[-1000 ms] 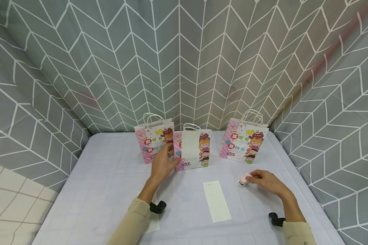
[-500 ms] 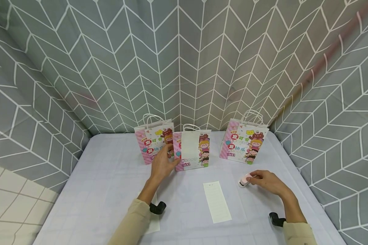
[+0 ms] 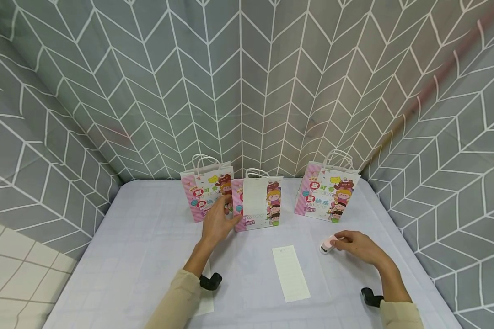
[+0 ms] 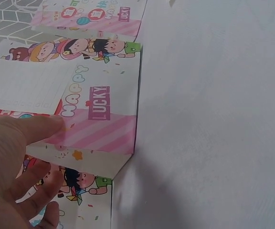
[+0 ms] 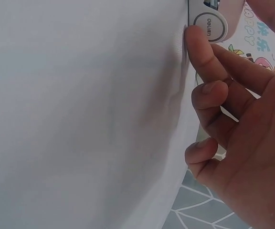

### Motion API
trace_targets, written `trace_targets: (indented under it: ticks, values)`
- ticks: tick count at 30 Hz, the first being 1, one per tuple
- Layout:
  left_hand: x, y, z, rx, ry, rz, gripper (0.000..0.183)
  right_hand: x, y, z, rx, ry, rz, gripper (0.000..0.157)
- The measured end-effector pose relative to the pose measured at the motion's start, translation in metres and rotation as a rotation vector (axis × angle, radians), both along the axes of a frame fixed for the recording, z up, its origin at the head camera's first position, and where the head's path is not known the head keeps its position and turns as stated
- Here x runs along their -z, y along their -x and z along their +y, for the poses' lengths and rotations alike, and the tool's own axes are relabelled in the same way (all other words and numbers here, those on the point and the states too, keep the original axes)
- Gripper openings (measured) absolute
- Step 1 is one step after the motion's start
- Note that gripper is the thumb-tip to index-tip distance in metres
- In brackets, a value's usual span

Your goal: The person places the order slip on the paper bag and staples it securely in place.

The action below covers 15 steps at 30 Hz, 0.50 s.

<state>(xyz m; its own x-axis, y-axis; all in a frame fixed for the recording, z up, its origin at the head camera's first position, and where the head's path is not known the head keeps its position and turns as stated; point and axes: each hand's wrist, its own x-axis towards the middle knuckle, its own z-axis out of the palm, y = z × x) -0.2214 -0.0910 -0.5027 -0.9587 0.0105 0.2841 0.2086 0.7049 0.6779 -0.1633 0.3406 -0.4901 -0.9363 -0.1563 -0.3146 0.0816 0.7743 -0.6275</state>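
In the head view my left hand (image 3: 216, 224) is at the left edge of the middle paper gift bag (image 3: 261, 221), which stands upright. The left wrist view has the thumb (image 4: 44, 128) touching the bag's printed front, while the other fingers lie loosely bent beside its side panel. A blank-looking paper strip (image 3: 255, 194) covers part of that front. Over on the right, my right hand (image 3: 360, 246) pinches a small pink and white stapler (image 3: 328, 244) on the table. Only part of the stapler (image 5: 214, 24) shows in the right wrist view, between thumb and fingers.
One matching gift bag (image 3: 201, 210) stands behind my left hand, another (image 3: 325, 196) at the back right. A lined paper slip (image 3: 291, 274) lies between my forearms. Another slip (image 3: 206, 301) is partly under my left forearm. Patterned curtain (image 3: 247, 91) surrounds the white-covered table (image 3: 127, 256).
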Motion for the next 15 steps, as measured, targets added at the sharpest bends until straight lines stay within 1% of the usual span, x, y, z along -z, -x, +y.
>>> trace_targets:
  ticks: [4, 8, 11, 15]
  values:
    - [-0.002, -0.003, -0.001, -0.013, 0.003, 0.003, 0.073, -0.002, 0.000, 0.000, -0.014, -0.007, -0.001, 0.062]
    - [-0.008, -0.008, -0.002, -0.023, -0.003, 0.021, 0.077, -0.005, 0.000, 0.002, -0.011, -0.026, 0.005, 0.064]
    - [-0.014, -0.012, -0.002, -0.028, -0.022, 0.051, 0.077, -0.006, 0.001, 0.003, 0.002, -0.033, 0.016, 0.068]
    - [-0.024, -0.018, -0.002, -0.045, -0.077, 0.117, 0.073, -0.007, 0.003, 0.005, 0.021, -0.044, 0.056, 0.073]
